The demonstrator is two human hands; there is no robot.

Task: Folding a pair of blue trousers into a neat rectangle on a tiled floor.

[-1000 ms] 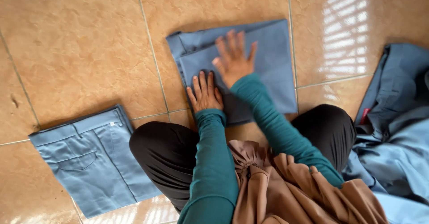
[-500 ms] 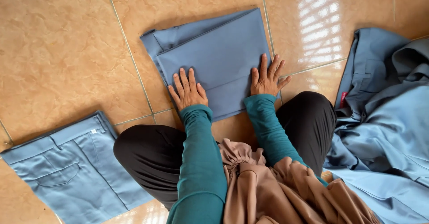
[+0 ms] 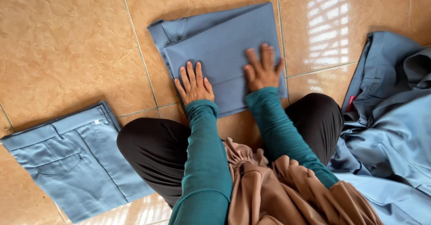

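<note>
Tan tiled floor [image 3: 67, 45] fills the view, glossy, with window light glaring at the upper right. On the right edge, a loose heap of blue clothes [image 3: 390, 117] lies rumpled, touching the person's dark-trousered knee. Lower left, a folded pair of blue trousers [image 3: 72, 162] lies flat, pocket side up, just beside the other knee. Dead centre, straight ahead of the knees, the folded blue cloth [image 3: 215, 50] lies flat on the floor, a neat rectangle with layered edges showing at its top left. Both teal-sleeved arms reach onto it. Left hand [image 3: 194, 85] is flat on the near left part, fingers spread, palm down, gripping nothing. Right hand [image 3: 261, 70] presses flat on the near right part, fingers together and extended, also gripping nothing.
</note>
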